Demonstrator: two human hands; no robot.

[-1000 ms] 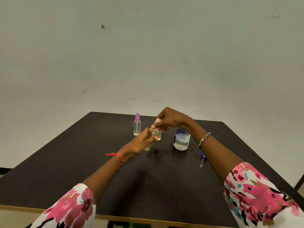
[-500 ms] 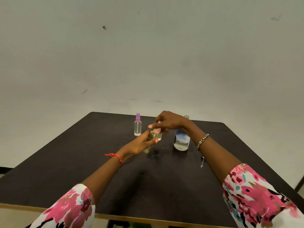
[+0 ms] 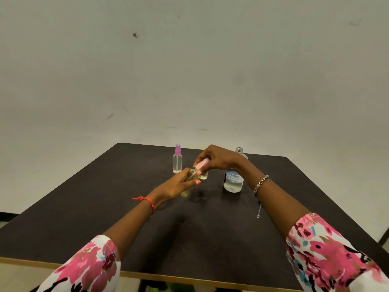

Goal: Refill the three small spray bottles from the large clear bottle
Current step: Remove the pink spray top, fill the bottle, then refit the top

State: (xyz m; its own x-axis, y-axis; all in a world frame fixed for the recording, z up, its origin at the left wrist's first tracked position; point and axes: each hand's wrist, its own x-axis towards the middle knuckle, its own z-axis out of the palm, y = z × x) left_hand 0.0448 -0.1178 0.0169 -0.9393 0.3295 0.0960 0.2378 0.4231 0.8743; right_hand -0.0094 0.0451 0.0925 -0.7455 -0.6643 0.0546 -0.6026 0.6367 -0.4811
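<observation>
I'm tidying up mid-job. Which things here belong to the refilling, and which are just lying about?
Belong: large clear bottle; purple-capped spray bottle; yellowish bottle, gripped by the left hand; pink spray top, pinched by the right hand; small bottle behind them; loose spray tube.
Just there: silver bracelet; red wrist string.

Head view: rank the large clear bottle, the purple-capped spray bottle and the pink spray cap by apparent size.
1. large clear bottle, partly hidden
2. purple-capped spray bottle
3. pink spray cap, partly hidden
</observation>
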